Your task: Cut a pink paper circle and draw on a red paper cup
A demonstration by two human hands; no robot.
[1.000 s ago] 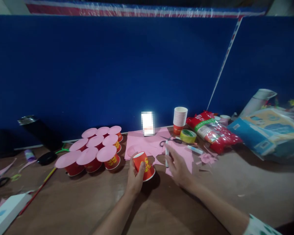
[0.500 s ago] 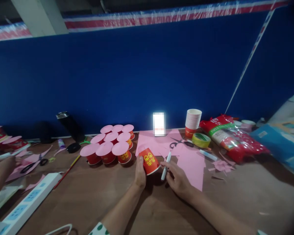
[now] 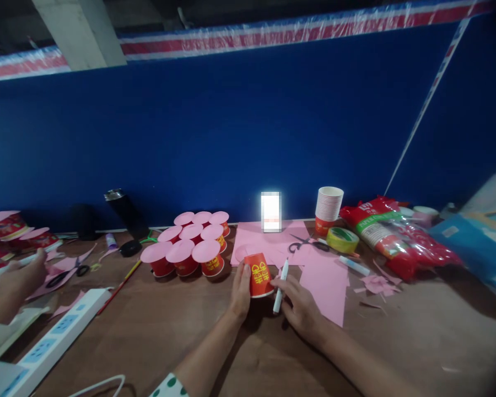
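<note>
Blue wall behind, left hand [image 3: 240, 289] steadying red cup [image 3: 259, 274], bare table [image 3: 397, 342] rightward

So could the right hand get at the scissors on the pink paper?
Probably yes: the scissors lie just beyond the right hand with only flat pink paper between, though it holds a pen.

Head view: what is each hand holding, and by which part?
Left hand: inverted red cup, by its side. Right hand: white pen, around mid-barrel.
</note>
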